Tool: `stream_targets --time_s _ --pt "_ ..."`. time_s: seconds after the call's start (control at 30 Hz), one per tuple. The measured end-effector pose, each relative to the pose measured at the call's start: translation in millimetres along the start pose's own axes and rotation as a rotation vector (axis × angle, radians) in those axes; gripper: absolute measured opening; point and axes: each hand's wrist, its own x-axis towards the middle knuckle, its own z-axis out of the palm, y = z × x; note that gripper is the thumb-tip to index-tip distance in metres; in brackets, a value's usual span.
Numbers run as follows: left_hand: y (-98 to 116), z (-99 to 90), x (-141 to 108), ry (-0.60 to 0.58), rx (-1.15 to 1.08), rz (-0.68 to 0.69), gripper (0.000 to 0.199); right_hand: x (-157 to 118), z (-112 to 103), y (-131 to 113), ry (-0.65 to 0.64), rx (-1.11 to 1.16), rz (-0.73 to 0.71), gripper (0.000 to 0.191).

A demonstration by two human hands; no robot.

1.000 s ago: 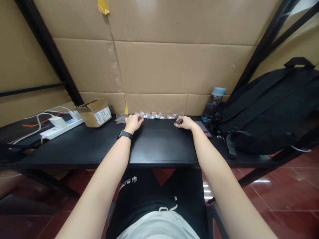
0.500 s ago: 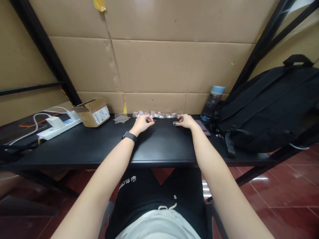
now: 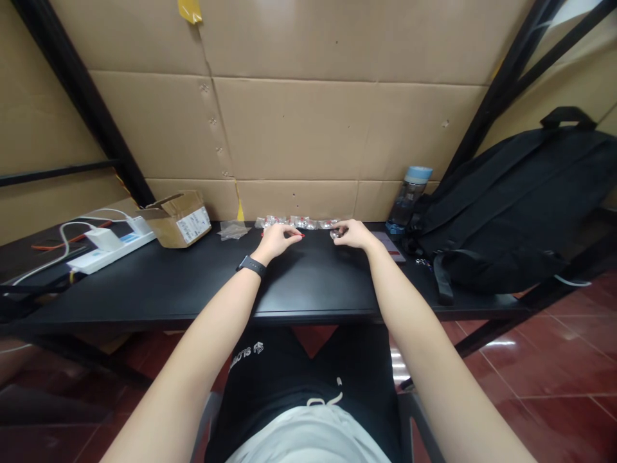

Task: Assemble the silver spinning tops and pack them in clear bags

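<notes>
Now the left hand point(image 3: 279, 240) is closer to the right hand point(image 3: 353, 235) than one second ago, and it brings a small red thing point(image 3: 303, 235) along. Left thumb and finger pinch that red thing at their tips. Right fingers grip a small shiny thing point(image 3: 334, 235), on the side facing the left hand. The two things are apart, with bare table point(image 3: 318, 283) between the hands. A row of little clear bags point(image 3: 307, 224) lies just behind the hands (some have red bits in them). To the left of the left hand, a flat clear bag point(image 3: 233, 230) lies near a cardboard box point(image 3: 191, 225). I think this is a holding step, one thing per hand. The next move seems to need soft, careful fingertips, because both things are tiny.
</notes>
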Motion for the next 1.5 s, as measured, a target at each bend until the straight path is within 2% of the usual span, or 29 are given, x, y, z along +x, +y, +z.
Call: stream_targets --time_s 0.2,0.3,0.43,0.73,0.97,1.33,1.5 --pt "7 2.8 0 0.063 0.024 0.08 0.01 -1 29 -40 -0.071 0.678 -0.175 0.052" --pt "11 4.9 0 0.133 0.045 0.128 0.008 -3 39 -53 -0.072 0.853 -0.21 0.055" --pt "19 6.8 -1 0.217 0.062 0.154 0.004 -4 42 -55 -0.126 0.986 -0.243 0.058" --pt "28 10.8 -4 0.228 0.162 0.188 0.008 -5 42 -53 -0.136 0.987 -0.259 0.06" --pt "32 9.1 -6 0.202 0.182 0.169 0.011 -7 40 -55 -0.124 0.907 -0.196 0.062" --pt "23 20.7 -5 0.213 0.183 0.156 0.009 -8 43 -57 -0.093 0.87 -0.159 0.056" --pt "25 19.6 -7 0.227 0.192 0.157 0.009 -6 43 -57 -0.099 0.865 -0.161 0.057"
